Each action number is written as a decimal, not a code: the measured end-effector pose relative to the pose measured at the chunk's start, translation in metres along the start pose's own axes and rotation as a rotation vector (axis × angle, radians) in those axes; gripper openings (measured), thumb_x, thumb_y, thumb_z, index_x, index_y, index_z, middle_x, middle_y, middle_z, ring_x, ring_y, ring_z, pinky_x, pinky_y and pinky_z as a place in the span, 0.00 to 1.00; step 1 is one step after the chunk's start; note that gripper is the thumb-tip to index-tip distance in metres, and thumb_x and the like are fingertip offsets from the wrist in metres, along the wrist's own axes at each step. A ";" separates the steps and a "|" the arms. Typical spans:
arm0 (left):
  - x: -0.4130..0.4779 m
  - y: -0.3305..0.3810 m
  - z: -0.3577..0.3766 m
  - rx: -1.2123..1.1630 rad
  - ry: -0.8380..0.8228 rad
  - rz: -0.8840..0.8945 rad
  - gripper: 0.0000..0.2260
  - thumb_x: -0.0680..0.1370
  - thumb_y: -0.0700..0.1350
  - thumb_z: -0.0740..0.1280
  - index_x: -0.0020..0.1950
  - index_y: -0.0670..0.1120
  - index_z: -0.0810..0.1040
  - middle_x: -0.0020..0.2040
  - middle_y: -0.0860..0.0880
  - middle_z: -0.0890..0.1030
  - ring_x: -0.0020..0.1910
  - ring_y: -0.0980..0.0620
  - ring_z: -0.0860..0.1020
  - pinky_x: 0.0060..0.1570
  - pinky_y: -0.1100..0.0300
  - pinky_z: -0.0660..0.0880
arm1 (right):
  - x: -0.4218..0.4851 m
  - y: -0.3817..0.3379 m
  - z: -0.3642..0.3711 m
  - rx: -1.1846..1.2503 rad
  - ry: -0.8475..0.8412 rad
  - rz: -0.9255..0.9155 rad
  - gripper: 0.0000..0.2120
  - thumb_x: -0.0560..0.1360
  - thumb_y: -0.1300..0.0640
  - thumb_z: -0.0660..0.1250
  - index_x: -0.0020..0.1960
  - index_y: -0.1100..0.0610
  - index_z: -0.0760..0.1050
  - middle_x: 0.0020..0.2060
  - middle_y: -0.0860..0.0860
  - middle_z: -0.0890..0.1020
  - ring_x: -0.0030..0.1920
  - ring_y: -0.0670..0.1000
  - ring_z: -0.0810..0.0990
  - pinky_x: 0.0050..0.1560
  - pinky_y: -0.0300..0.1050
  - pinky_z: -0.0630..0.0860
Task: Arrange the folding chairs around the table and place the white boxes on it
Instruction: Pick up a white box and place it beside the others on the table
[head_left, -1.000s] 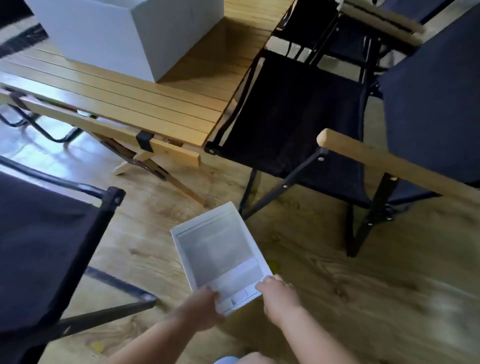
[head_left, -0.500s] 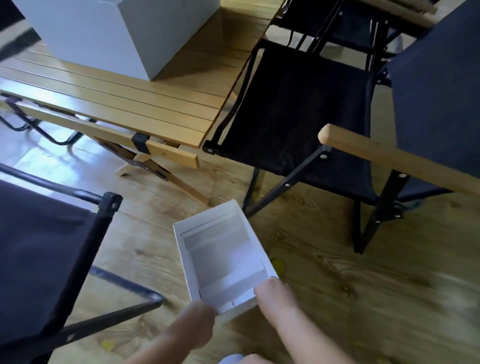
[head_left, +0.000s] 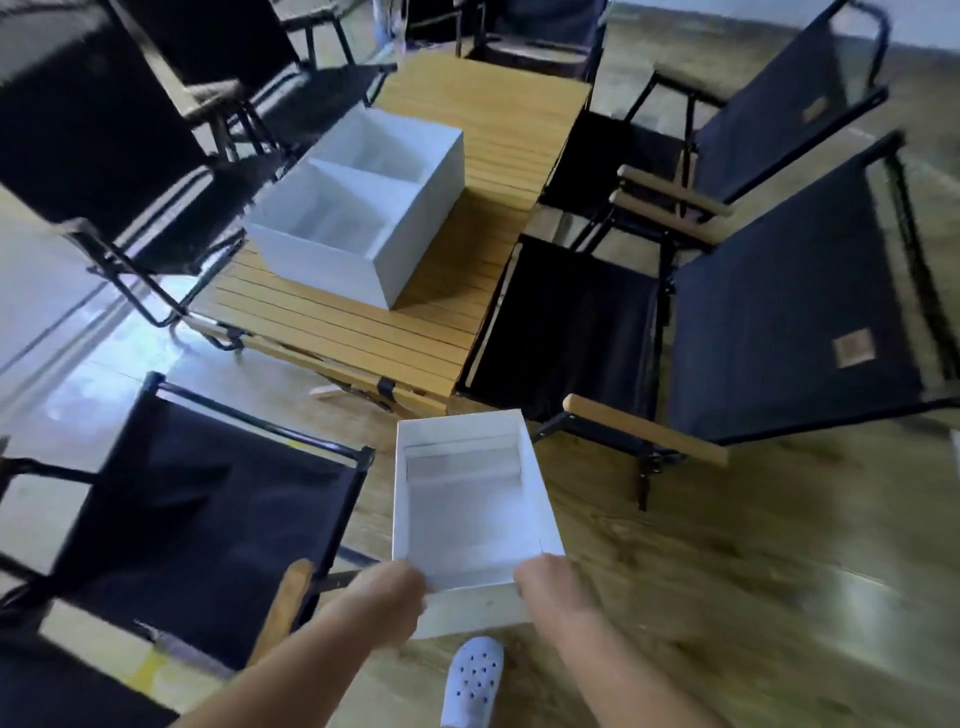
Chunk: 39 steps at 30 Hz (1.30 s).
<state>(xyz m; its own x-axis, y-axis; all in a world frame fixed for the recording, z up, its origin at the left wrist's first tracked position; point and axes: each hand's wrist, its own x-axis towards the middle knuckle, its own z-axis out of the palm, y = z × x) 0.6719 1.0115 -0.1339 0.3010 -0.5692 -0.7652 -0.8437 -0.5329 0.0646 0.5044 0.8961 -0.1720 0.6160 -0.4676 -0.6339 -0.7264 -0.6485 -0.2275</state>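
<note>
I hold a small open white box (head_left: 467, 514) in the air by its near edge, my left hand (head_left: 387, 597) on its left corner and my right hand (head_left: 553, 584) on its right corner. It hangs just short of the near end of the slatted wooden table (head_left: 467, 291). A larger white box (head_left: 358, 208) with two compartments stands on the table. Black folding chairs ring the table: one at my near left (head_left: 197, 514), two on the right (head_left: 727, 338) (head_left: 743, 135), and others on the far left (head_left: 104, 156).
More dark chairs (head_left: 519, 31) stand past the table's far end. My pale perforated shoe (head_left: 472, 680) shows on the wooden floor below the box. Wooden armrests (head_left: 644, 428) of the right chairs stick out toward the gap where I stand.
The small white box has come up off the floor in both hands, and my view has risen from the floor and table edge to take in the whole table and the chairs.
</note>
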 end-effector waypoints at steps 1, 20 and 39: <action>-0.016 -0.002 -0.009 0.047 0.017 0.036 0.12 0.79 0.45 0.60 0.59 0.47 0.79 0.59 0.47 0.79 0.57 0.45 0.78 0.52 0.56 0.74 | -0.019 -0.005 -0.018 -0.005 0.023 -0.003 0.14 0.74 0.69 0.57 0.51 0.60 0.79 0.50 0.61 0.80 0.52 0.59 0.80 0.44 0.46 0.70; -0.186 0.094 -0.219 0.065 0.303 0.466 0.13 0.81 0.49 0.60 0.63 0.51 0.77 0.59 0.47 0.78 0.57 0.49 0.77 0.50 0.59 0.70 | -0.232 0.012 -0.259 -0.062 0.327 0.205 0.12 0.74 0.69 0.59 0.36 0.57 0.68 0.33 0.52 0.67 0.35 0.55 0.69 0.38 0.46 0.68; -0.131 0.326 -0.333 0.149 0.358 0.528 0.15 0.82 0.48 0.59 0.66 0.44 0.74 0.61 0.44 0.78 0.59 0.45 0.77 0.58 0.53 0.75 | -0.251 0.227 -0.361 0.071 0.405 0.398 0.09 0.74 0.67 0.57 0.39 0.55 0.69 0.38 0.52 0.72 0.39 0.54 0.72 0.40 0.43 0.70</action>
<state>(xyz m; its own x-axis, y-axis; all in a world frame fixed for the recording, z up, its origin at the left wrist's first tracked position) 0.5050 0.7037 0.2001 -0.0625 -0.9176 -0.3926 -0.9634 -0.0472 0.2637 0.2946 0.6490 0.2024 0.3485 -0.8695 -0.3499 -0.9363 -0.3402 -0.0872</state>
